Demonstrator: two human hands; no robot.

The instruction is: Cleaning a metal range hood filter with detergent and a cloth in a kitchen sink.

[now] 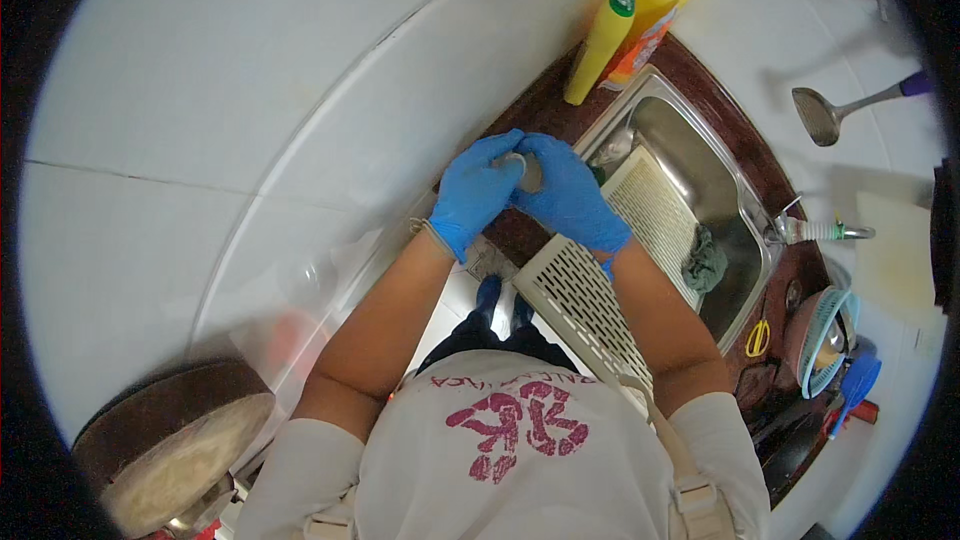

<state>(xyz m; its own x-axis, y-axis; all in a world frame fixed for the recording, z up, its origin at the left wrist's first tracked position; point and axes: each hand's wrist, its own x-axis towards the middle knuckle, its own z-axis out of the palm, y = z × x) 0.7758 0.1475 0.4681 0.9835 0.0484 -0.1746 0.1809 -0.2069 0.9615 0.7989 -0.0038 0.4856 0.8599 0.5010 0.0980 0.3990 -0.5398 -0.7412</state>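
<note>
My left hand and my right hand, both in blue gloves, meet in front of me over the dark countertop. Between them they hold a small greyish object with a pale curved edge. The fingers cover most of it, so its exact kind cannot be told. Below my right wrist, a cream slotted plastic panel slants across the counter's front edge. A second slotted panel lies in the stainless steel sink, with a dark green cloth or scrubber on its lower end.
Two yellow bottles stand in the far corner. A faucet rises behind the sink. Yellow-handled scissors and a light blue basket sit to the right. A metal turner hangs on the wall. A round wooden block is at lower left.
</note>
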